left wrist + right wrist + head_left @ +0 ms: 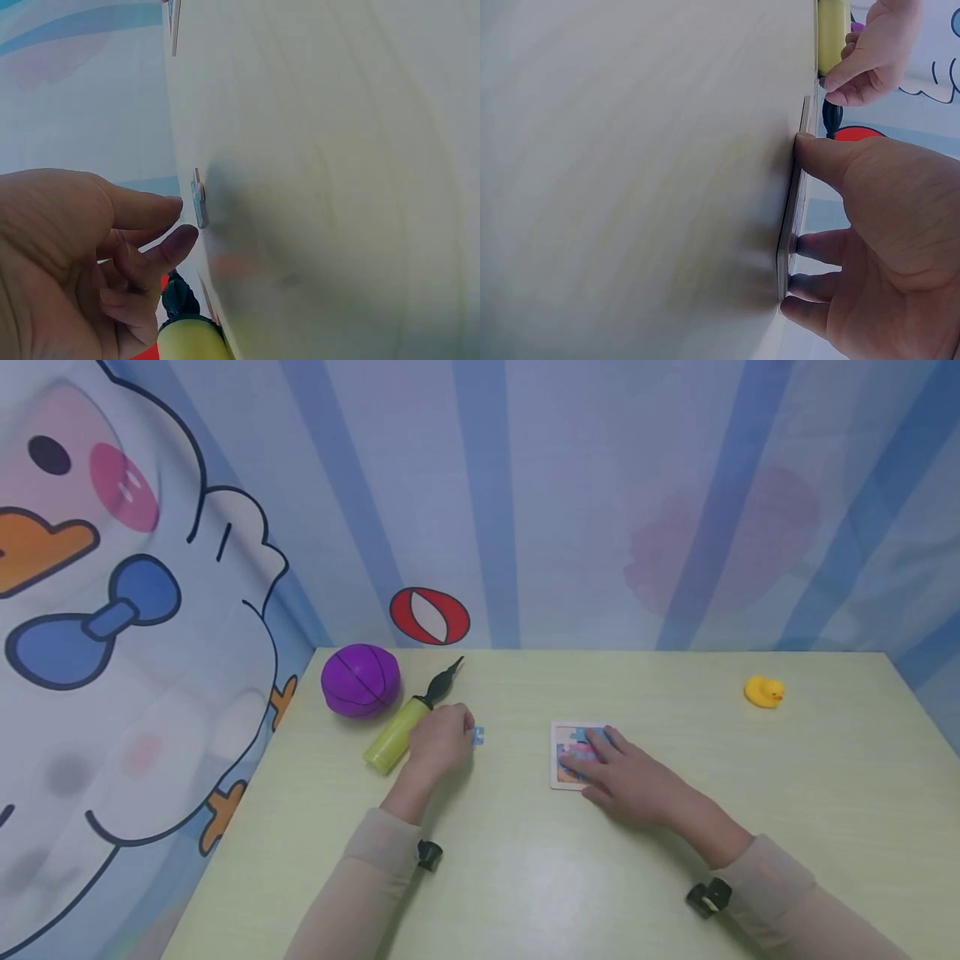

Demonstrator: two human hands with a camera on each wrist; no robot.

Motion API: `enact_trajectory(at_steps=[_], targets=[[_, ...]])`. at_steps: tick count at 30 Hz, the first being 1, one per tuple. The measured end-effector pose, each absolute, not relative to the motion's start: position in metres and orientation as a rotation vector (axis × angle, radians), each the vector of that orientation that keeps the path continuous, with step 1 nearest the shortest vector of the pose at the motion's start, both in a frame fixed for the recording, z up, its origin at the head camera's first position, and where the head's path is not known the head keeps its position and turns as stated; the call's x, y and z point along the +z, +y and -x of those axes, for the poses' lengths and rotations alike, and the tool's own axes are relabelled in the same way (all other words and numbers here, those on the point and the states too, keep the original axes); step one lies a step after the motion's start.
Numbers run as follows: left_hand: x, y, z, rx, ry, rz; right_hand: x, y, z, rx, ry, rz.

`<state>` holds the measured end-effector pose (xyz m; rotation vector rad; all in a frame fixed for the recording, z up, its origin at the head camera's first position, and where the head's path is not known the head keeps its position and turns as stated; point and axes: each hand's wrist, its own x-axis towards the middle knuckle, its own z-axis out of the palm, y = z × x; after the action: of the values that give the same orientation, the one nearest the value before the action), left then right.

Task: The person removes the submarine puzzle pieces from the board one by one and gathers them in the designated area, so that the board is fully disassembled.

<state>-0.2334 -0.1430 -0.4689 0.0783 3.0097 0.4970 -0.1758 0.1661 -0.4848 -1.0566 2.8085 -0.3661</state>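
Just right of my left hand, a small blue jigsaw piece lies on the table. The left wrist view has the thumb and index fingertips slightly parted beside that piece, the other fingers loosely curled. My right hand rests on a small jigsaw puzzle in a white frame, fingers spread over its picture and hiding its right part. Seen from the right wrist, the thumb touches one edge of the puzzle board and the other fingertips lie along it.
A yellow-green hand pump with a black nozzle lies close behind the left hand. Beyond it sits a purple ball. A yellow rubber duck stands at the table's far right. A printed cloth hangs along the back edge.
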Motion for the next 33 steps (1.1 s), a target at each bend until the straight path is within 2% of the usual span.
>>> enact_trajectory(at_steps=[11, 33], targets=[[-0.462, -0.122, 0.232, 0.523, 3.018, -0.258, -0.485, 0.168, 0.173, -0.345, 2.857, 1.064], [-0.466, -0.05, 0.236, 0.645, 2.871, -0.492, -0.483, 0.185, 0.16, -0.326, 2.886, 0.998]])
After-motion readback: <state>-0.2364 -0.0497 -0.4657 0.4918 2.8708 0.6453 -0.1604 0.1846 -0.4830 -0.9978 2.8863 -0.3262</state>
